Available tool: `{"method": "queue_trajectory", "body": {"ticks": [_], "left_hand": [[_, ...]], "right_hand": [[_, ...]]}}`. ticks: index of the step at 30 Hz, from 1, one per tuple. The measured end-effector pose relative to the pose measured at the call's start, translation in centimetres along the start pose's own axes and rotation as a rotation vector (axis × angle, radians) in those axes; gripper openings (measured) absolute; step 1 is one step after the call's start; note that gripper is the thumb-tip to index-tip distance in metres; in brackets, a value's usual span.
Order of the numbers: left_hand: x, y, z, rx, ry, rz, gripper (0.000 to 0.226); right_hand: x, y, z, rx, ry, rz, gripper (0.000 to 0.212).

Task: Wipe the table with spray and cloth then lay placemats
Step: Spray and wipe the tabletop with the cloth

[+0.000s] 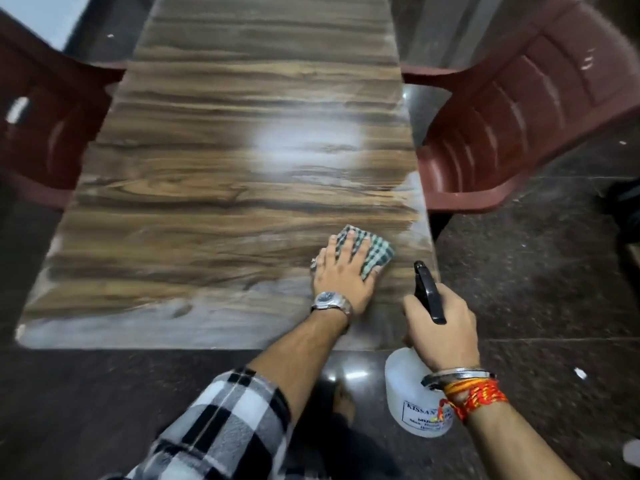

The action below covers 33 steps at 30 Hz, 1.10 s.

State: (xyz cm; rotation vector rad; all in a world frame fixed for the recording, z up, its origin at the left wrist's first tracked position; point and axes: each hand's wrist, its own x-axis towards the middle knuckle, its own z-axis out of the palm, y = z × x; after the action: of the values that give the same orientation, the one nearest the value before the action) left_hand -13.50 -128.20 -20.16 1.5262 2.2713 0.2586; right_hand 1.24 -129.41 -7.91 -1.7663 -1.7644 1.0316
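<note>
Under the straight, spread fingers of the left hand (343, 273), a green-checked cloth (377, 252) lies pressed flat on the wood-grain table (207, 202), while just right of them the right hand (441, 329) curls its fingers round the neck of a white spray bottle (403, 386) held off the table's near edge.

Single view from a wide-angle camera worn on the head. It stands at the near short end of the long wood-grain laminate bench (214, 188) and looks forward and steeply down along its length. The near edge lies close below the lens. The left dark red plastic chair (45, 133) and right dark red plastic chair (519, 109) curve at the margins, and the dark speckled stone floor (536, 271) fills the lower corners.
</note>
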Motion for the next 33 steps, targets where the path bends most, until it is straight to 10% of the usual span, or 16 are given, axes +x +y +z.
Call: {"method": "queue_trajectory", "body": {"ticks": [8,16,24,33], "left_hand": [[-11.3,-24.1,-7.5,0.026,0.158,-0.676,0.066],[-17.4,-37.0,-10.8,-0.072,0.249,-0.944,0.068],[-16.9,-35.6,-10.3,-0.053,0.261,-0.902,0.070],[-13.7,-16.5,-3.6,-0.003,0.186,-0.567,0.073]], "right_hand": [[-3.2,-6.0,7.9,0.036,-0.303,-0.161,0.024],[-5.9,-8.2,11.4,0.012,-0.409,-0.219,0.025],[-5.9,-7.7,11.0,0.021,-0.359,-0.159,0.027],[-4.4,-4.7,7.5,0.001,-0.254,-0.109,0.022]]}}
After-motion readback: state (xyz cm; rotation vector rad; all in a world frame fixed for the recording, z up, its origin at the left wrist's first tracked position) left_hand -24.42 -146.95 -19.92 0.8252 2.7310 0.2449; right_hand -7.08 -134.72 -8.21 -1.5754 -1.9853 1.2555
